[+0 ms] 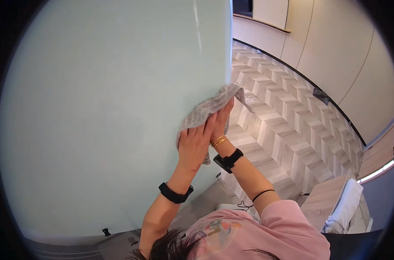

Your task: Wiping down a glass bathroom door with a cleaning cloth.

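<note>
A large pale green panel (96, 107), smooth and glossy like a glass board, fills the left of the head view. At its right edge a grey striped cloth (206, 109) is bunched against the surface, and one corner hangs past the edge. My left hand (194, 144) lies on the cloth with the fingertips tucked into its fold. Beside it, my right hand (222, 120) holds the cloth at the panel's edge, its fingertips partly covered. The two hands touch each other.
Herringbone wood flooring (275, 130) stretches to a pale wall (333, 58) with dark skirting. A dark crumpled object (321, 95) lies by that wall. At lower right, a white cloth (345, 203) rests near a wooden surface (323, 201). A small black clip (106, 232) sits on the panel's lower edge.
</note>
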A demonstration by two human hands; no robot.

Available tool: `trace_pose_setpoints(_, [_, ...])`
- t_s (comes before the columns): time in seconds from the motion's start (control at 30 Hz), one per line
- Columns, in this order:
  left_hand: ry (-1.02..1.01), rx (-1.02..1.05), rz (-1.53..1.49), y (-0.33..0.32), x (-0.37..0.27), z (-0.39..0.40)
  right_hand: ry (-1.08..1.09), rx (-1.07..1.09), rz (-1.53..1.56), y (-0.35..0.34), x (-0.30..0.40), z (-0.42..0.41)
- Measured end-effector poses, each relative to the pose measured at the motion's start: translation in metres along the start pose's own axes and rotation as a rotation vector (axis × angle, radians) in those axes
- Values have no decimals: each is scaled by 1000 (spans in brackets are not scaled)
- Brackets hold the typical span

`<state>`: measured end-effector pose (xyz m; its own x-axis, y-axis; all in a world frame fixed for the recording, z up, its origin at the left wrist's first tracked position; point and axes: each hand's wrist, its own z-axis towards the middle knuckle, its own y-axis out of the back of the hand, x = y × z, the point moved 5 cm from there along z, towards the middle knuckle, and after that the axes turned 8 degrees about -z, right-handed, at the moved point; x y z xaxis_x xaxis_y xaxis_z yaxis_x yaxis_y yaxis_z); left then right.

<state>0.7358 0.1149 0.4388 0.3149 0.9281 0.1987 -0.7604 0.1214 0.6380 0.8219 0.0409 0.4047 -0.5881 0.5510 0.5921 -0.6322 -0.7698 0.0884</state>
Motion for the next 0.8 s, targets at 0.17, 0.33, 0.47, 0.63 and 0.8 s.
trace_pose_setpoints(0.17, [-3, -132, -15, 19, 4, 13, 166, -50, -41, 7, 27, 40])
trace_pose_setpoints(0.33, [63, -273, -92, 34, 12, 39, 271, -98, -71, 15, 60, 89])
trace_pose_setpoints(0.47, [76, -301, 6, 35, 9, 44, 264, -138, -126, 20, 71, 93])
trace_pose_setpoints(0.63, [66, -302, 46, 31, 8, 42, 171, -156, -102, 23, 62, 90])
trace_pose_setpoints(0.8, [45, -237, 44, 25, 2, 40, 11, -41, 32, 18, 37, 81])
